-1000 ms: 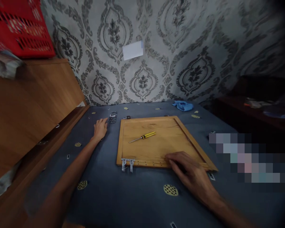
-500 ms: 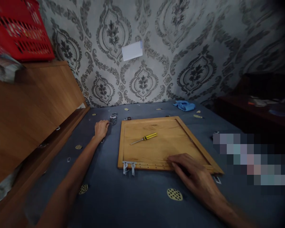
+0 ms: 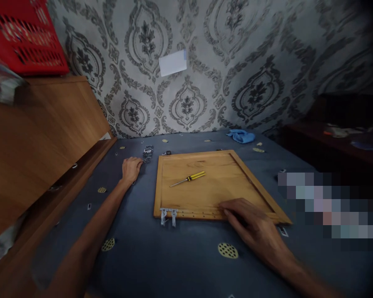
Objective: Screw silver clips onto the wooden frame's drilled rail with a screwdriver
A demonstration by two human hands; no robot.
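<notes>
My left hand [image 3: 132,169] is at the near end of a small group of metal hinges [image 3: 148,151]. Its fingers are bent together, with the tips on the closest hinge [image 3: 147,160]. My right hand [image 3: 250,219] rests on the near right edge of a wooden panel [image 3: 211,192], fingers loosely curved, thumb apart, with no object visible in it. Two metal hinges [image 3: 168,216] sit side by side at the panel's near left corner, beside a row of small holes. On the panel lies a screwdriver [image 3: 191,178] with a yellow and black handle, its shaft toward the left.
A blue patterned cloth [image 3: 136,256] covers the surface. A crumpled blue cloth [image 3: 241,136] lies near the papered wall [image 3: 186,99]. To the left stands a wooden cabinet [image 3: 43,136] with a red basket [image 3: 27,41] on top. Dark furniture [image 3: 320,142] is at right.
The view has shifted slightly. My left hand remains by the hinges, where the closest one now shows a little apart from the others. My right hand stays on the panel.
</notes>
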